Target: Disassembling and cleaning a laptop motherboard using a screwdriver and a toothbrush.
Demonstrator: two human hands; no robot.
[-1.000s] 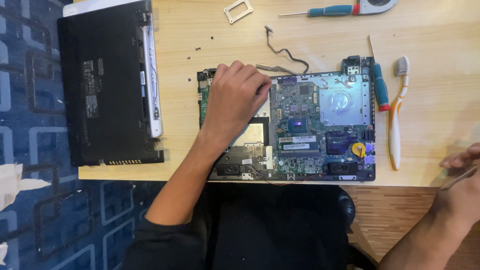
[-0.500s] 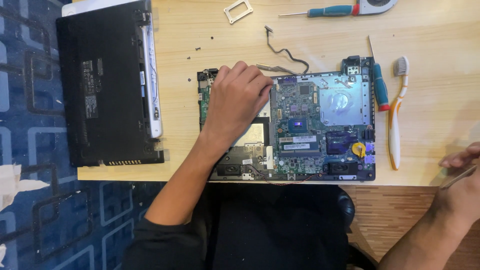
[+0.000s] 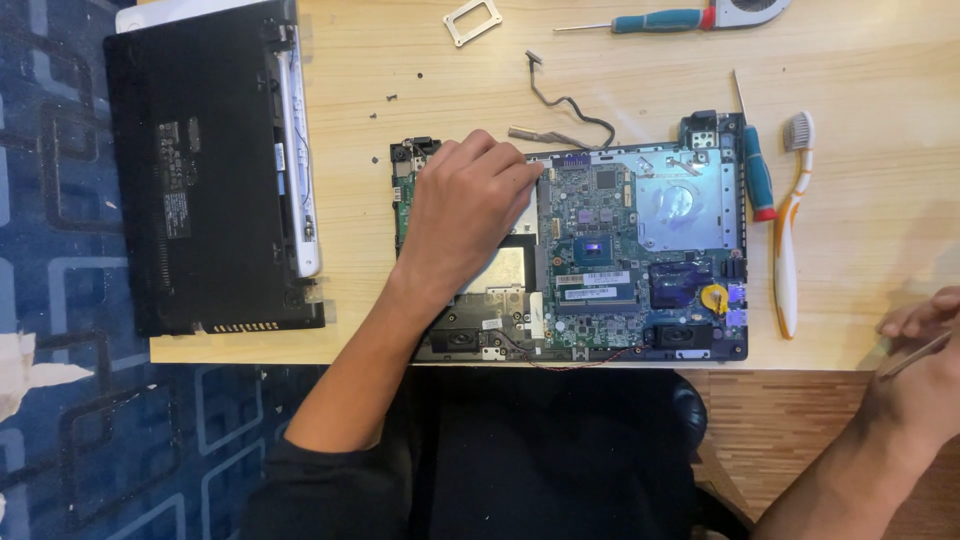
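Note:
An opened laptop base with its green motherboard (image 3: 610,240) lies on the wooden table (image 3: 860,90) in front of me. My left hand (image 3: 465,205) rests palm down on the left part of the board, fingers bent and together, covering what is under it. My right hand (image 3: 925,365) is at the right edge of the view, off the table's front edge, holding a thin metal tool, probably tweezers (image 3: 915,355), between its fingers. A silver heat sink plate (image 3: 685,205) and a yellow coin cell (image 3: 714,297) show on the board's right side.
A black laptop cover (image 3: 205,170) lies at the left, overhanging the table. A toothbrush (image 3: 788,230) and a blue-handled screwdriver (image 3: 755,165) lie right of the board. Another screwdriver (image 3: 650,20), a small metal frame (image 3: 473,20), a loose black cable (image 3: 565,105) and tiny screws lie at the back.

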